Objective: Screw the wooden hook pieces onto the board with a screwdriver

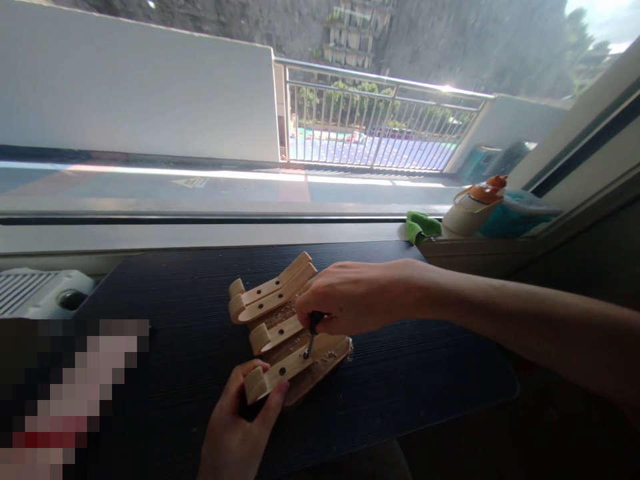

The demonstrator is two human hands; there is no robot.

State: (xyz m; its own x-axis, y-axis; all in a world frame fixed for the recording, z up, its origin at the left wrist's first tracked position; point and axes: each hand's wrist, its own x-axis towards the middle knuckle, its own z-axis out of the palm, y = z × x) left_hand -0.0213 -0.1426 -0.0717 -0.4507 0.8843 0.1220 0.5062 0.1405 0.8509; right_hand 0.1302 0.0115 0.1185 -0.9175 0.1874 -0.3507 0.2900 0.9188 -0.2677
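Note:
On the dark table lies a light wooden assembly (295, 291) made of several bars with rounded blocks at their left ends, fixed across a board below. Dark screw heads or holes dot the bars. My right hand (350, 300) is closed around the dark handle of a screwdriver (311, 340), its metal shaft slanting down to a hole in the nearest bar. The handle is mostly hidden by the fingers. At the near left end of that bar, my left hand (245, 413) grips the wood, thumb on the near side and fingers behind. Wood shavings (330, 353) lie on the board.
The black tabletop (190, 320) stands against a window sill. On the sill at the right are a green cloth (423, 227) and a white bottle with an orange top (473, 207). A white appliance (43, 293) is at the left, above a pixelated patch.

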